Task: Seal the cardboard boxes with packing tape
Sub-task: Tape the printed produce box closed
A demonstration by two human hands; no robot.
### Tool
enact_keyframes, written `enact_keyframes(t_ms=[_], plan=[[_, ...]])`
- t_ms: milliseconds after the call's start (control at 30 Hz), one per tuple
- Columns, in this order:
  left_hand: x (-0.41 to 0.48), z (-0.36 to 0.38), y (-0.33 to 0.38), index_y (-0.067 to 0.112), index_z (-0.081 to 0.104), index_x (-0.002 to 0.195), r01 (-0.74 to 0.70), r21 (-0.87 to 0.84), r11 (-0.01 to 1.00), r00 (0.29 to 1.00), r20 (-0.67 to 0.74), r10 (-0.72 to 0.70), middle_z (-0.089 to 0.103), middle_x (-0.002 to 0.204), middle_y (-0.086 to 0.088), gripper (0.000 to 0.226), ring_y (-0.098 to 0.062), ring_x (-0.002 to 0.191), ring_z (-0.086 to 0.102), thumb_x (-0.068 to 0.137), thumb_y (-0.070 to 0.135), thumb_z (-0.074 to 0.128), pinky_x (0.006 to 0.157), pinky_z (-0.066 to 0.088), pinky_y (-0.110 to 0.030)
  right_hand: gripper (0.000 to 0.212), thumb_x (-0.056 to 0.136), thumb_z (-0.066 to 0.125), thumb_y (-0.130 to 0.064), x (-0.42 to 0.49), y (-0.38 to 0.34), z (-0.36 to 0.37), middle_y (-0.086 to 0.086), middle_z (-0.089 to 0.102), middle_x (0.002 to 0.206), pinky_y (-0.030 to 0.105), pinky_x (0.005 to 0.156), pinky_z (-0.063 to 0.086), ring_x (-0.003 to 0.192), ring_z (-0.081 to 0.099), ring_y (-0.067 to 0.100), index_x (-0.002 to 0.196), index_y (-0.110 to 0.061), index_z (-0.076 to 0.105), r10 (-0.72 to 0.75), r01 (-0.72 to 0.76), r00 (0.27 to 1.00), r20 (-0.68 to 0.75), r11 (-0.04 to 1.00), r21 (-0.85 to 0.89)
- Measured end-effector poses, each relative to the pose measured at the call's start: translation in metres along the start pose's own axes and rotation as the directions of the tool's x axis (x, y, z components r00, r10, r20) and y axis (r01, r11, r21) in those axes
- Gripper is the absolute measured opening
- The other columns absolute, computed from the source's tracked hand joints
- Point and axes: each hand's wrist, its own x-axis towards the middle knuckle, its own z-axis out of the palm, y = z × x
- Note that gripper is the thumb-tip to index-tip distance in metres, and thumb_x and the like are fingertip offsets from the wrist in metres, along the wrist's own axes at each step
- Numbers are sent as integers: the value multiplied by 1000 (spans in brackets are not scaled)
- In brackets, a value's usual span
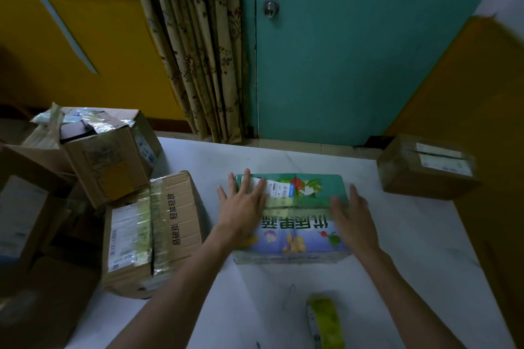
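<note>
A flat printed box with green and blue fruit pictures lies in the middle of the white table. My left hand presses flat on its left part, fingers spread over a white label. At the box's right edge my right hand lies with straight fingers. A roll of yellowish packing tape stands on edge near the table's front, apart from both hands.
A taped brown box sits at the table's left edge, with more cardboard boxes stacked beyond it. Another small taped box rests at the far right. A teal door and a curtain stand behind.
</note>
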Motion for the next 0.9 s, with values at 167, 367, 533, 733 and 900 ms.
enact_keyframes(t_ms=[167, 367, 533, 733, 900], plan=[[-3, 18, 21, 24, -13, 161, 48, 91, 995, 999, -18, -47, -26, 164, -13, 78, -35, 149, -29, 99, 69, 1, 121, -11, -62, 74, 97, 9, -66, 16, -14, 25, 4, -15, 165, 60, 118, 1, 151, -18, 28, 158, -25, 3, -259, 324, 945, 198, 811, -487], [1, 27, 17, 24, -17, 159, 28, 112, 993, 999, -30, -24, -31, 162, -15, 85, -36, 147, -33, 93, 74, 1, 121, -15, -58, 92, 80, -19, -71, 17, -9, 35, 6, -22, 163, 56, 118, -6, 148, -27, 29, 158, -23, -6, -263, 332, 943, 203, 748, -575], [2, 17, 19, 27, -14, 160, 26, 139, 990, 999, -26, -23, -27, 164, -16, 78, -37, 148, -31, 97, 71, 3, 121, -13, -59, 91, 81, -17, -70, 16, -17, 30, 6, -17, 165, 60, 117, -7, 149, -22, 31, 158, -24, -3, -232, 321, 946, 225, 743, -588], [-8, 19, 46, 30, -9, 160, -29, 196, 980, 998, -40, 37, -25, 164, -14, 66, -35, 149, -29, 102, 61, 1, 119, -21, -57, 89, 81, -24, -70, 18, -29, 32, 1, -18, 164, 59, 113, -16, 150, -18, 29, 157, -28, -7, -372, 488, 873, 315, 665, -566], [-1, 36, 44, 36, -21, 155, -19, 161, 987, 1000, 10, 18, -32, 163, -9, 61, -34, 146, -35, 103, 60, 2, 118, -23, -55, 82, 82, -20, -65, 17, -28, 42, 3, -31, 160, 57, 116, -17, 146, -29, 29, 154, -27, -21, -351, 496, 868, 352, 658, -567]])
